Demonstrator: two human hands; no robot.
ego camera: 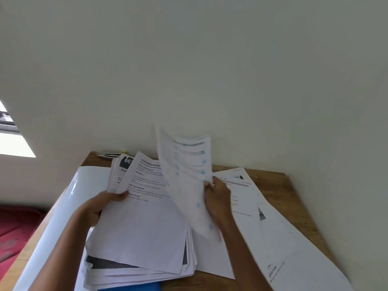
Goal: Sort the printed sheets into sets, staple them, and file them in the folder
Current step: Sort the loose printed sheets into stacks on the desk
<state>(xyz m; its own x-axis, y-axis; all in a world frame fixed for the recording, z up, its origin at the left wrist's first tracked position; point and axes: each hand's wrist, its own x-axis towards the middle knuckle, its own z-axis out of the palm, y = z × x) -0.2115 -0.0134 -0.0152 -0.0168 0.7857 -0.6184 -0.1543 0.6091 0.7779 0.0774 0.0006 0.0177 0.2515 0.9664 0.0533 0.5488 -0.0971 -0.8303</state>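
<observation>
so the main thing is the stack (142, 227) of printed sheets: plain white office paper, rectangular, but fanned out messy so the corners don't line up. A couple of the lower pages have dark grey printed blocks. It's over the wooden desk (283, 192), which is light brown with visible grain.

The left hand (98, 206) has its grip clamped on the stack's left edge, thumb on the top page, fingers out of sight underneath. Just right of the stack, the right hand (218, 198) has its grip pinched on one loose sheet (186, 175). That one's lifted and bowed into a curve, blurry, with blue marks on it.

Further right of the stack, more sheets (273, 227) lie flat on the wood. Left of the stack there's a big glossy white sheet (69, 206) catching the light. Behind the stack, by the wall, is a shiny metal stapler (109, 154). A blue folder (134, 287) pokes out from under the stack's near edge, but only a strip shows, so can't tell what's in it
</observation>
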